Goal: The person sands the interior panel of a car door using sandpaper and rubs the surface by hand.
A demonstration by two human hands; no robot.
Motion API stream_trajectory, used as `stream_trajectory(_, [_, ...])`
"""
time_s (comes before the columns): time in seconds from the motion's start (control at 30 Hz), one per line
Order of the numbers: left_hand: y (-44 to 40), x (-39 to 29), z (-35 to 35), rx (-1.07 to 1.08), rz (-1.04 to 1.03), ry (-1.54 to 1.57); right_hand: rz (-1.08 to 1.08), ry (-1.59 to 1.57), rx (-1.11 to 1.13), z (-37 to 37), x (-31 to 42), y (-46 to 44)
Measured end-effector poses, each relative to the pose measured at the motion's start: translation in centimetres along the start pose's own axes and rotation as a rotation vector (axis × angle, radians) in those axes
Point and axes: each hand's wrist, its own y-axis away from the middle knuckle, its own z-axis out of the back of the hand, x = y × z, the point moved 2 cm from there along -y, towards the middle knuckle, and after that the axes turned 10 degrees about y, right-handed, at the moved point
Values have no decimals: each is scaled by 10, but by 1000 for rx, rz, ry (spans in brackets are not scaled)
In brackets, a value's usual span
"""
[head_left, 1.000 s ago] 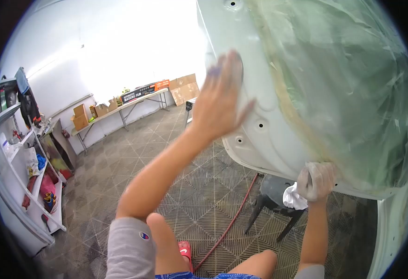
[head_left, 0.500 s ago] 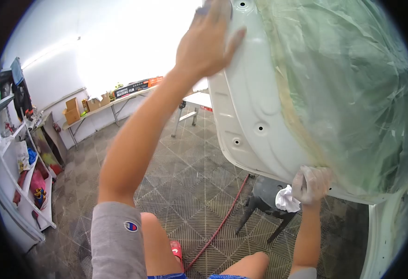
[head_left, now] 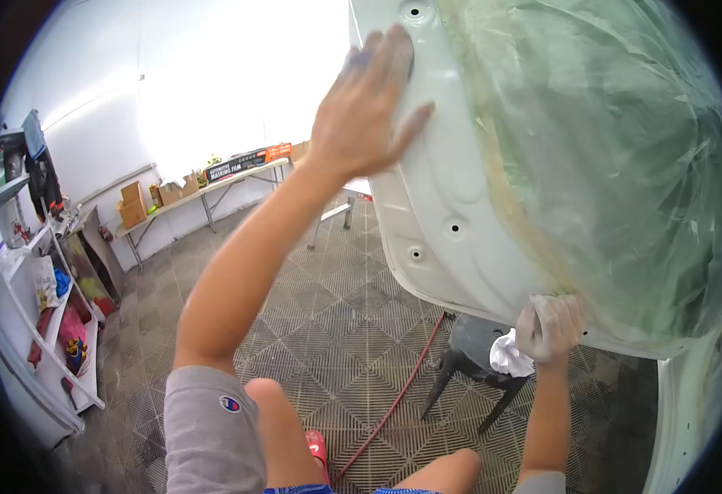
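A pale car door (head_left: 427, 156) fills the upper right, its inner middle covered with green-tinted masking film (head_left: 608, 165) held by tape along the border. My left hand (head_left: 365, 111), bare, reaches up to the door's outer edge. Its fingers press a dark pad (head_left: 411, 56) flat to the painted metal; most of the pad is hidden beneath them, and the thumb sticks out to the right. Down at the bottom edge of the door, my right hand (head_left: 549, 328), in a thin whitish glove, is closed around the edge.
Below the door stands a dark stool (head_left: 472, 342) with a crumpled white cloth (head_left: 509, 354) on it. A red hose (head_left: 394, 403) crosses the tiled floor. Along the wall, a table (head_left: 192, 196) bears boxes. Shelves (head_left: 89, 362) with bags line the left.
My left hand has slid down along the door with the pad. My right hand keeps its hold on the bottom edge. The view has shifted slightly.
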Motion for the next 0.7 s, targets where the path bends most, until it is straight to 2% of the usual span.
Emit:
stream_trajectory(0.03, [-11,9,2,-1,9,-24,10,-15,8,0,0,0])
stream_trajectory(0.07, [-35,18,10,-28,111,55,12,-19,20,0,0,-1])
stream_trajectory(0.1, [-53,28,10,-54,129,-40,15,5,19,-1,0,-2])
stream_trajectory(0.17, [-44,28,2,-62,119,36,19,38,33,0,-1,-2])
stream_trajectory(0.23, [13,10,-23,-179,-66,51,-4,7,-7,-2,0,1])
stream_trajectory(0.27, [37,-19,-11,-165,-90,78,-15,4,-4,2,1,3])
stream_trajectory(0.37, [29,0,-5,-128,-181,-23,10,-3,19,0,-1,0])
stream_trajectory(0.43, [0,5,3,-123,-157,-24,-1,2,4,0,1,2])
stream_trajectory(0.5, [-9,-3,4,29,107,180,-5,9,12,-2,2,3])
stream_trajectory(0.57, [36,-20,-21,-72,6,118,-12,17,13,-1,0,4])
stream_trajectory(0.63, [94,-71,-29,-35,60,157,-6,7,-7,0,0,5])
stream_trajectory(0.7, [120,-96,-28,97,136,238,-15,-12,9,3,0,5])
